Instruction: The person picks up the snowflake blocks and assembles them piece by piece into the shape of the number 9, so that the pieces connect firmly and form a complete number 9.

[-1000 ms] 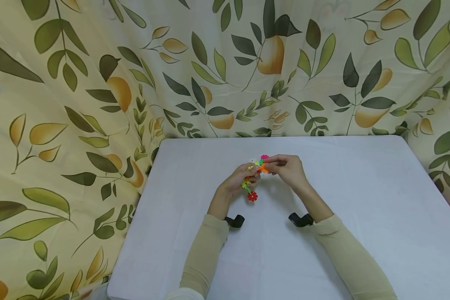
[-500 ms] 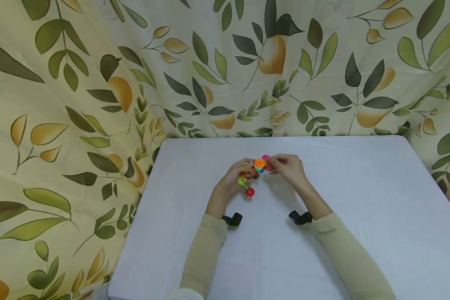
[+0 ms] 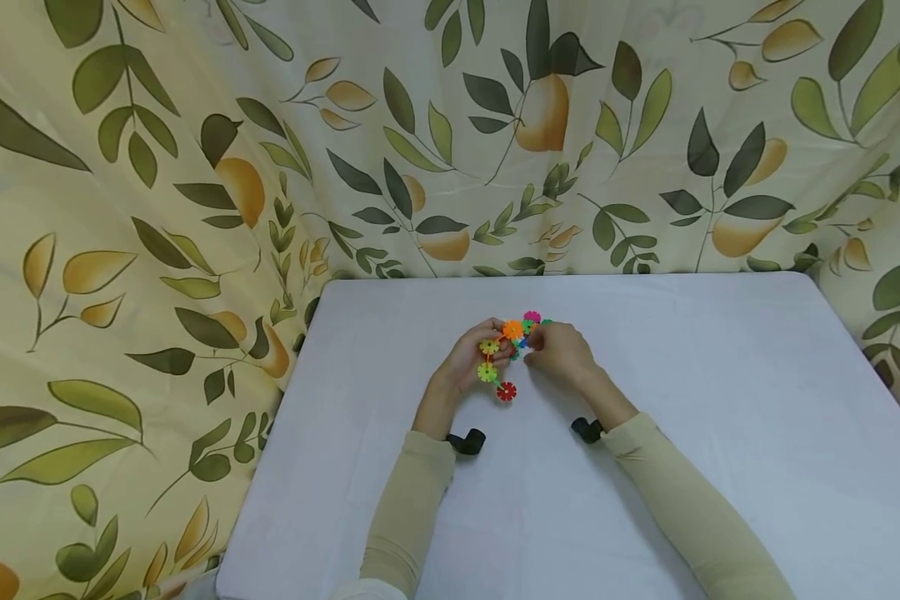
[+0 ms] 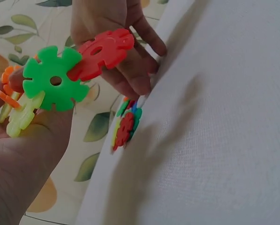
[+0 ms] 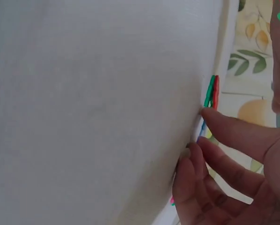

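My left hand (image 3: pixel 465 358) holds a chain of slotted plastic flower discs above the table. An orange disc (image 3: pixel 513 330) is at its upper end, then yellow and yellow-green discs (image 3: pixel 487 372). In the left wrist view a green disc (image 4: pixel 55 79) and a red disc (image 4: pixel 104 52) form the other end. My right hand (image 3: pixel 565 357) is low at a small group of loose discs, its thumb and forefinger slightly apart around a blue edge. Red and green discs (image 5: pixel 215 91) lie just past the thumb in the right wrist view. The fingers partly hide the group.
A white-covered table (image 3: pixel 690 358) spreads around both hands. Behind it and at the left hangs a leaf-and-fruit patterned curtain (image 3: pixel 390 208). A pink disc (image 3: pixel 532 317) lies at the far side of the loose group. Black wrist cameras (image 3: pixel 467 442) stick out below the hands.
My right hand has let go of the orange disc on the chain and dropped to the loose discs. The left hand keeps the chain, and the orange disc now faces the head camera.
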The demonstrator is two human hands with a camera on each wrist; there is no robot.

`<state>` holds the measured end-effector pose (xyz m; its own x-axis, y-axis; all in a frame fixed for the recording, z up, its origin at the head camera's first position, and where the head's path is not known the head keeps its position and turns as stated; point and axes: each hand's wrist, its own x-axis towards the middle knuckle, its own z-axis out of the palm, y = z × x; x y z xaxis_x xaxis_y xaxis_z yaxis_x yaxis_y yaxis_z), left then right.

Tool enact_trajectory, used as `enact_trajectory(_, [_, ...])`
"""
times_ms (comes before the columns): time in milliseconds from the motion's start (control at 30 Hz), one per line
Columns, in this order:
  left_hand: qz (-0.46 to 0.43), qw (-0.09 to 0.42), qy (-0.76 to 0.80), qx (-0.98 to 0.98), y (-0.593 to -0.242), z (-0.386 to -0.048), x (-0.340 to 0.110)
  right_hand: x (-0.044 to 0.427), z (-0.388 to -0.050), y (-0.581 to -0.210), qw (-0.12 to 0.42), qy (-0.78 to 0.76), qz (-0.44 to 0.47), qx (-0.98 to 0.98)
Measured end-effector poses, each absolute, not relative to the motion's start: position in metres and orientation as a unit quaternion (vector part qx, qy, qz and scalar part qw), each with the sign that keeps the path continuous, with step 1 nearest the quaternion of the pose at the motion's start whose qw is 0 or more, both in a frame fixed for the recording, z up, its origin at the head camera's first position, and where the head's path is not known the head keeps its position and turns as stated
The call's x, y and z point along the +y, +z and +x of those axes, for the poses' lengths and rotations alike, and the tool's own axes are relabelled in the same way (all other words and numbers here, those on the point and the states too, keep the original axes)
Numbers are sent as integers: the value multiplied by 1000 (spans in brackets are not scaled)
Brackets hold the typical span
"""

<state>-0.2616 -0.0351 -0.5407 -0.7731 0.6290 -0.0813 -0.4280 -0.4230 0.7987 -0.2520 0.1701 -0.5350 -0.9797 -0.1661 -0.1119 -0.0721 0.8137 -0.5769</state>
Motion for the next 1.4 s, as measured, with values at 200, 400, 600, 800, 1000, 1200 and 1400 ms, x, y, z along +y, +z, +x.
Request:
enact_trajectory(200, [115, 296, 816, 483, -546, -265, -36, 174, -250, -537, 65, -308, -56, 948])
enact_trajectory(400, [98, 292, 807, 503, -544, -264, -37, 181, -243, -536, 33, -366, -44, 929])
enact_trajectory(600, [80, 317, 811, 485, -540, -264, -37, 184, -234, -527, -28, -416, -56, 907])
enact_trajectory(800, [92, 319, 799, 500, -541, -263, -38, 185, -230, -521, -80, -446, -63, 889])
enact_trajectory(1000, [89, 317, 798, 506, -543, -264, -38, 184, -227, -519, -97, -481, -80, 867])
enact_trajectory(1200, [81, 318, 803, 498, -544, -263, -37, 182, -223, -519, -108, -516, -101, 844])
enact_trajectory(1400, [64, 306, 810, 496, -544, -262, -32, 180, -221, -520, -132, -527, -121, 831])
